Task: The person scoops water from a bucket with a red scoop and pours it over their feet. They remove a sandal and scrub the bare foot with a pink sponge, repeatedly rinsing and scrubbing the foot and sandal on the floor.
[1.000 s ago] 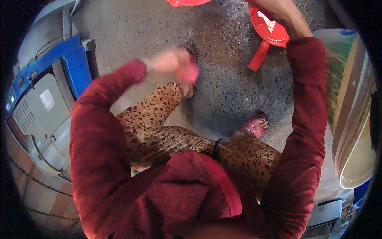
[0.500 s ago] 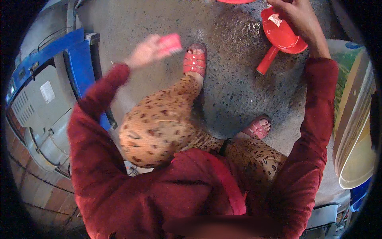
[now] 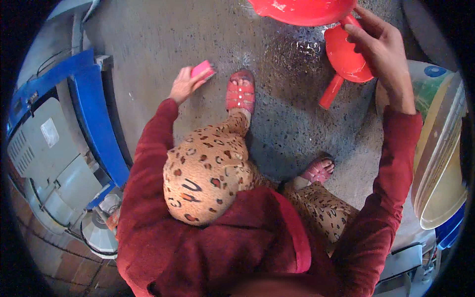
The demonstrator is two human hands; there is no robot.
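Note:
A small pink scrub brush [image 3: 202, 70] is gripped in my left hand [image 3: 182, 87], held over the wet floor with its bristles facing right, left of my red sandal [image 3: 240, 95]. At the top edge, my right hand [image 3: 386, 54] is closed around the handle of a large red dipper [image 3: 309, 14], whose far part is cut off by the frame. Just below it lies a smaller red dipper [image 3: 342, 57] on the floor, its handle pointing toward me; my right fingers partly cover its right side.
Wet, speckled concrete floor [image 3: 282, 119] spreads around my feet. Along the left stand a blue metal frame [image 3: 99, 119] and a grey plastic machine cover [image 3: 44, 133]. Stacked pale basins [image 3: 440, 183] lean at the right, beside a green-patterned container [image 3: 420, 81].
My left hand with the brush has shifted left and down. The large red dipper has come further into view, its handle now visible in my right hand.

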